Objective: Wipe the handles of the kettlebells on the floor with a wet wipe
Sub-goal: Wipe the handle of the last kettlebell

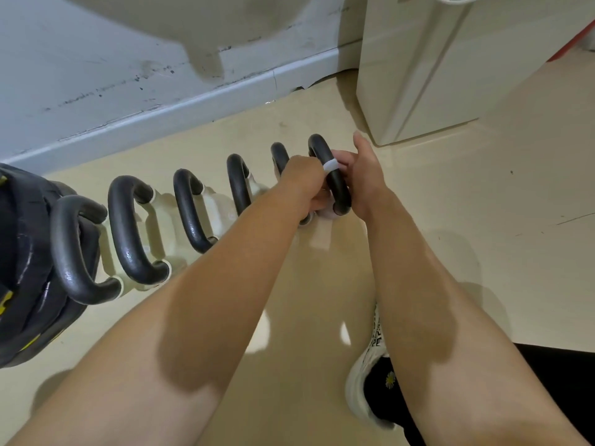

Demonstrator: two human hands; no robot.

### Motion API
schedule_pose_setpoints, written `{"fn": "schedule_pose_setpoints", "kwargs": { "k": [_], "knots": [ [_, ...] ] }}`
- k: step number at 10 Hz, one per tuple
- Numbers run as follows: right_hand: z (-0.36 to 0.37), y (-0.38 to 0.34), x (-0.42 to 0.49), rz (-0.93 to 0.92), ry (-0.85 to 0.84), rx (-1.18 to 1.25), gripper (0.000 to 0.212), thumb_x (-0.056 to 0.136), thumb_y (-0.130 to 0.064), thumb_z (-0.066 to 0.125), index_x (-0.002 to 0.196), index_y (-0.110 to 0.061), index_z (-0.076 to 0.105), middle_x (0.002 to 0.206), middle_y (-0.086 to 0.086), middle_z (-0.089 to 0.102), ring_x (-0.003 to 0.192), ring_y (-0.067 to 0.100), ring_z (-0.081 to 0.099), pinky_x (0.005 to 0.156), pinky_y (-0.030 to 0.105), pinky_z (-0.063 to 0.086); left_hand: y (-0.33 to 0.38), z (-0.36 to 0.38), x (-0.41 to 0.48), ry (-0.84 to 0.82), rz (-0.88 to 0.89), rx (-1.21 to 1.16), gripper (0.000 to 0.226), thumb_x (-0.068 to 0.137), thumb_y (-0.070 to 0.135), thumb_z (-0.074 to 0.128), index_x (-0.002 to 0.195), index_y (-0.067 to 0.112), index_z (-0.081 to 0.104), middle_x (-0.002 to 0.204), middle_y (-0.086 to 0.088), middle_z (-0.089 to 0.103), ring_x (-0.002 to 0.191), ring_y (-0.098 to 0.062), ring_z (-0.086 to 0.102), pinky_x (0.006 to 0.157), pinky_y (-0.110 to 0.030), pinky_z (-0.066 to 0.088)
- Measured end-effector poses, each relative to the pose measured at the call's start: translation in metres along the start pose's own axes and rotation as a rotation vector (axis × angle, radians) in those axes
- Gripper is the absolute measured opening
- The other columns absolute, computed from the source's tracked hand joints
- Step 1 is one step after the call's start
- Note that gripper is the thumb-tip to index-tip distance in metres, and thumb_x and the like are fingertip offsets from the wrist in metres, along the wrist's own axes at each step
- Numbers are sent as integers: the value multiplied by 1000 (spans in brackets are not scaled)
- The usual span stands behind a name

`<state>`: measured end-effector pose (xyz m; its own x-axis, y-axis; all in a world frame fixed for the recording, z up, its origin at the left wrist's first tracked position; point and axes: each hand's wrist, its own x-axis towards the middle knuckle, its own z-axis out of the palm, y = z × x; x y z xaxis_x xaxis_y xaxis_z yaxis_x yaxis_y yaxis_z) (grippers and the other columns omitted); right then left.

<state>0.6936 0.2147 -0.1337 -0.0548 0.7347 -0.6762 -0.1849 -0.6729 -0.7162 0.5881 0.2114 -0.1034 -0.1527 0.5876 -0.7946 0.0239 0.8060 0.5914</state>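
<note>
Several pale kettlebells with black handles stand in a row on the floor, running from lower left to the upper middle. The last handle in the row (335,185) is the one between my hands. My left hand (302,178) is closed at its left side and pinches a white wet wipe (331,165) that wraps over the bar. My right hand (365,178) holds the same handle from the right, thumb pointing up. The neighbouring handle (279,156) is partly hidden behind my left hand.
A black and yellow weight stack (22,268) sits at the left edge. A grey skirting board (193,104) runs behind the row. A white cabinet (450,69) stands at the upper right. My shoe (363,375) rests on the beige floor at lower right.
</note>
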Motion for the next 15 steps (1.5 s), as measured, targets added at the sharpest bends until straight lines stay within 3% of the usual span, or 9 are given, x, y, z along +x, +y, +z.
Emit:
{"fn": "schedule_pose_setpoints", "kwargs": {
  "k": [1,2,3,5,6,8,11,13,15],
  "knots": [
    [1,-6,6,35,-60,-106,75,102,-69,23,103,-6,63,100,21,58,90,31,58,81,33,52,-2,6,9,71,1,-4,28,96,19,49,109,4,69,104,-19,73,95,-36,72,89,-44,59],
    [0,-10,10,21,-26,-209,80,104,-67,17,87,-5,64,76,9,68,60,12,68,58,22,50,-4,12,12,94,144,113,32,98,9,49,128,4,59,119,-18,68,101,-34,71,80,-45,63],
    [-1,-9,18,56,-17,-160,80,104,-68,22,80,-8,70,62,5,71,58,14,71,56,22,54,-5,13,17,121,225,177,35,94,4,51,128,8,60,119,-16,69,102,-33,71,80,-46,63],
    [0,-4,17,63,92,15,68,101,-66,39,119,-5,61,110,22,75,87,31,71,77,39,58,-9,12,17,219,288,552,18,93,10,51,105,4,63,99,-14,70,94,-32,69,88,-43,57],
    [-5,-2,13,45,61,-22,55,104,-54,38,85,-9,64,69,9,75,70,24,68,66,32,51,-11,12,5,245,356,740,4,93,7,56,93,10,54,89,-5,62,88,-24,64,86,-36,54],
    [-18,11,4,-81,-56,-178,14,85,-20,68,86,-8,75,79,10,67,76,23,63,73,36,50,-17,11,-4,384,520,905,14,95,6,45,92,9,59,72,-1,54,79,-25,62,76,-40,54],
    [-20,24,9,-262,-48,-265,18,90,-19,66,86,-6,78,80,8,69,79,19,62,78,36,50,-4,-15,-3,241,518,684,9,78,28,70,81,22,64,78,3,71,69,-17,72,73,-37,60],
    [-25,34,8,-296,-14,-229,20,87,-20,73,103,-10,79,97,17,77,87,21,72,88,38,58,15,-25,-4,268,528,651,7,81,21,69,84,23,63,85,11,60,82,-8,60,82,-35,55],
    [-21,40,10,-331,128,-242,50,73,-32,86,118,-15,72,110,3,76,102,20,74,95,42,60,62,-28,-22,42,657,307,11,90,20,62,93,13,71,64,2,68,63,-14,65,69,-29,51]
  ]
}}
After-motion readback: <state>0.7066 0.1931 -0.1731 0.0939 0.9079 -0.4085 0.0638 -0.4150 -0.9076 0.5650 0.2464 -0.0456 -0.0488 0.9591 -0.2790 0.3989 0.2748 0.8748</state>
